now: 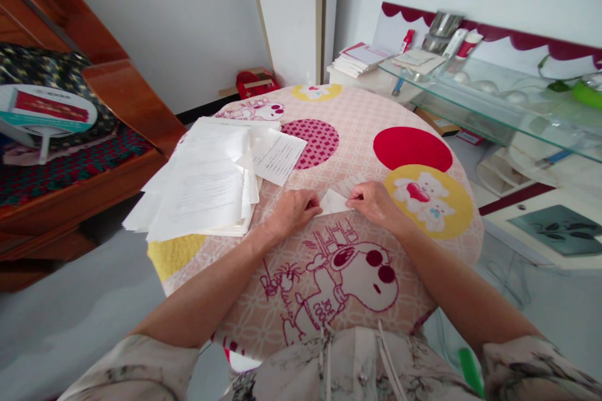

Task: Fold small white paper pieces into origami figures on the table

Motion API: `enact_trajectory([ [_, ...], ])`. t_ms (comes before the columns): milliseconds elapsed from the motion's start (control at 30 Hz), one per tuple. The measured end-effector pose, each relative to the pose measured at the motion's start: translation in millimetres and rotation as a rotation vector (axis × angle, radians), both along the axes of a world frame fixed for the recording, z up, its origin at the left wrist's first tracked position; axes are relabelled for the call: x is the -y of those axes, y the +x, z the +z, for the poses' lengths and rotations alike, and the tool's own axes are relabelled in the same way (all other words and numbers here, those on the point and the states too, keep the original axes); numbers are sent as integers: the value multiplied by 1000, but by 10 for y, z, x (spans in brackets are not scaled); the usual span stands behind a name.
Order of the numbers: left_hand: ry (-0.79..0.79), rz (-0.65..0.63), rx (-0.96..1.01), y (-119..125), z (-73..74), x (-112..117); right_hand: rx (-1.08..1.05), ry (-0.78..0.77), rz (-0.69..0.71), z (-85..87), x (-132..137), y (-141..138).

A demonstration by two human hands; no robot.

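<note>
A small folded piece of white paper (333, 202) lies on the patterned tablecloth (348, 106), with a crease running across it. My left hand (295, 210) pinches its left end between thumb and fingers. At the right end, my right hand (371, 202) pinches a corner the same way. Left of my hands is a thick, uneven stack of white sheets (202, 182), some with printed lines. One smaller printed sheet (278, 155) sticks out from the stack towards the paper in my hands.
A glass shelf unit (493, 113) stands at the right, holding metal tins, cups and booklets (360, 57). To the left is a wooden chair (126, 100) bearing a hand fan (47, 114). A red item (256, 83) sits on the floor behind the table.
</note>
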State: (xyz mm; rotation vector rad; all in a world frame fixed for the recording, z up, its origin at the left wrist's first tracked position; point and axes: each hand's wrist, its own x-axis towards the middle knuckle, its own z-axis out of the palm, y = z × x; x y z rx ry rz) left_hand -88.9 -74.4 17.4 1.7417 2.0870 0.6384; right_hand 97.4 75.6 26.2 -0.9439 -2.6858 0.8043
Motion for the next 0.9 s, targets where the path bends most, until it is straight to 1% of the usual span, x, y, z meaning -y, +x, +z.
enact_trajectory([
  [133,-25,10,17,-1,-5,-6,13,-2,-3,11,-8,-13],
  [433,-15,13,22,-5,-19,-13,4,6,-5,-6,-16,-17],
  [733,-24,17,24,-7,-12,-27,7,-5,0,33,5,-23],
  [900,-13,-24,-30,-28,-47,-26,20,15,-28,22,24,-20],
])
